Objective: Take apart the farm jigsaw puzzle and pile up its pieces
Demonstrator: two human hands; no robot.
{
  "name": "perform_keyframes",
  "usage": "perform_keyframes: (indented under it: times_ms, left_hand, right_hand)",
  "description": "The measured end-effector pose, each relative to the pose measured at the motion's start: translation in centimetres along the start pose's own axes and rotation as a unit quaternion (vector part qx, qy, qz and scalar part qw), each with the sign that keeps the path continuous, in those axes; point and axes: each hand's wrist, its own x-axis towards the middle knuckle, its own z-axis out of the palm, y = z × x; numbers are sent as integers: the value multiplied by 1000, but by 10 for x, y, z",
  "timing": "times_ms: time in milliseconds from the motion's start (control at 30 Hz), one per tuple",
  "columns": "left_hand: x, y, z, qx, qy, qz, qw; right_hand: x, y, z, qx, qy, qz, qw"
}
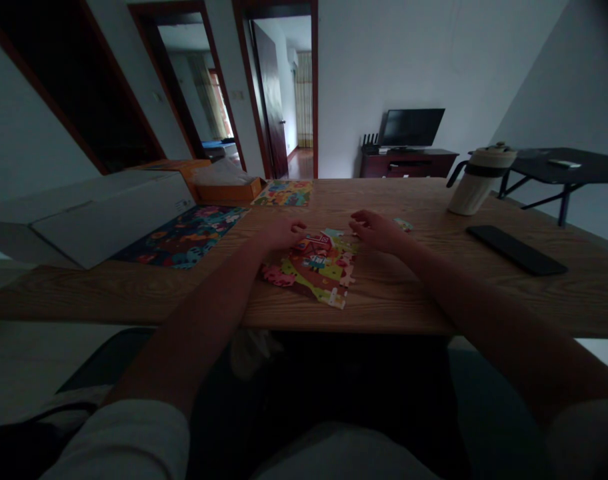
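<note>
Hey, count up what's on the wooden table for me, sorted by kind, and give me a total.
Jigsaw puzzles: 3, the partly built one between the left hand and right hand, a dark one, a far one
Boxes: 2, white, orange
Jugs: 1
Phones: 1
Total: 7

puzzle (317, 267) mid-table (409, 300), box (99, 213) left, jug (477, 180) and phone (517, 249) right
</note>
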Motion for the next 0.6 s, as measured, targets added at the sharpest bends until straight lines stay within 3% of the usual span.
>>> perform_keyframes:
  times_ms: [200,367,600]
  left_hand:
    - [4,-4,4,-40,-25,5,999]
    - [13,-11,8,-109,21,-15,994]
    - [12,-6,13,-287,52,-51,955]
  right_hand:
    - [-1,3,-8,-114,-95,-48,988]
    - [-1,-1,-6,-97,-73,-45,992]
    - [-2,-2,-1,-52,-84,-35,994]
